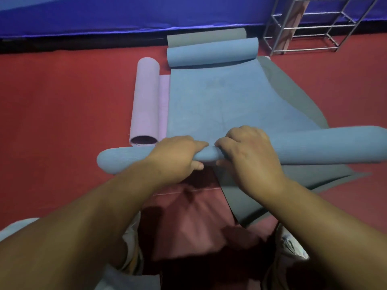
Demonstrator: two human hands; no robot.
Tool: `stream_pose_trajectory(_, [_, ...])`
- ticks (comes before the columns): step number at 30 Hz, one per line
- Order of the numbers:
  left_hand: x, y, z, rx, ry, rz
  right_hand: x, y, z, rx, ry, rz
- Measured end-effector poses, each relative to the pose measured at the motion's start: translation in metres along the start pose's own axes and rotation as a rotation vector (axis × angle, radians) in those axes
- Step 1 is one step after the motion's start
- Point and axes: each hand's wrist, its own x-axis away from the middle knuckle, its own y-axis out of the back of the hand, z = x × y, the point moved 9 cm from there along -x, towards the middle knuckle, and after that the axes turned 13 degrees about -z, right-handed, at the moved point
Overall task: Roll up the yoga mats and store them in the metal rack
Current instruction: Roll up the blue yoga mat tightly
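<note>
Gripping: both hands curl over the near roll of the blue mat [219, 101], side by side at its middle.
Left hand [176, 158]: fingers wrapped over the top of the roll, thumb tucked under the near side, holding it.
Right hand [249, 155]: fingers bent over the roll just beside the left hand's fingertips, holding it too; the knuckles face up.
Blue mat: rolled at both ends. The near roll lies crosswise under the hands and reaches past the mat's edges on both sides. The far roll [212, 52] sits at the other end, with the flat stretch of mat between them.
Grey mat [293, 97]: lies flat under the blue mat, showing along its right edge and below the near roll; its far end shows behind the far roll.
Lilac mat [146, 101]: rolled into a tube, lying lengthwise just beside the blue mat's left edge, open end toward the camera; a narrow flat strip of it shows between tube and blue mat.
Rack [314, 26]: metal frame standing at the upper right, well apart from the hands; a pinkish rolled thing stands inside it.
Floor [62, 101]: red, with a blue padded wall [125, 15] along the far side.
Person: bare forearms reach in from the bottom edge; a dark red garment shows between them.
</note>
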Motion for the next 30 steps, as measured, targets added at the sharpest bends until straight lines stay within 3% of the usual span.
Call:
stream_pose_trajectory(2, [-0.004,0.005,-0.002,0.011,0.008,-0.110,-0.002,-0.005,-0.009,0.025,-0.036,0.032])
stream_pose_trajectory(5, [-0.002,0.019,-0.011,0.003,-0.032,-0.399,-0.001,-0.013,-0.023,0.001,-0.146,0.111])
stream_pose_trajectory(9, [-0.006,0.018,-0.016,0.075,-0.105,-0.582,-0.004,-0.009,-0.039,0.008,-0.222,0.160])
stream_pose_trajectory(15, [-0.026,-0.003,-0.016,-0.001,-0.094,-0.322,0.002,-0.013,-0.034,0.310,-0.135,0.176])
stream_pose_trajectory(18, [-0.022,0.000,-0.025,0.022,-0.212,-0.441,-0.001,-0.015,-0.027,0.271,-0.075,0.190])
stream_pose_trajectory(21, [-0.019,-0.005,-0.021,-0.051,-0.139,-0.438,0.004,-0.030,-0.031,0.221,-0.098,0.304])
stream_pose_trajectory(26, [-0.016,0.006,-0.019,-0.074,-0.081,-0.586,0.004,-0.031,-0.032,0.201,-0.183,0.148])
stream_pose_trajectory(30, [-0.015,-0.003,-0.022,-0.089,-0.059,-0.566,0.003,-0.028,-0.031,0.141,-0.137,0.024])
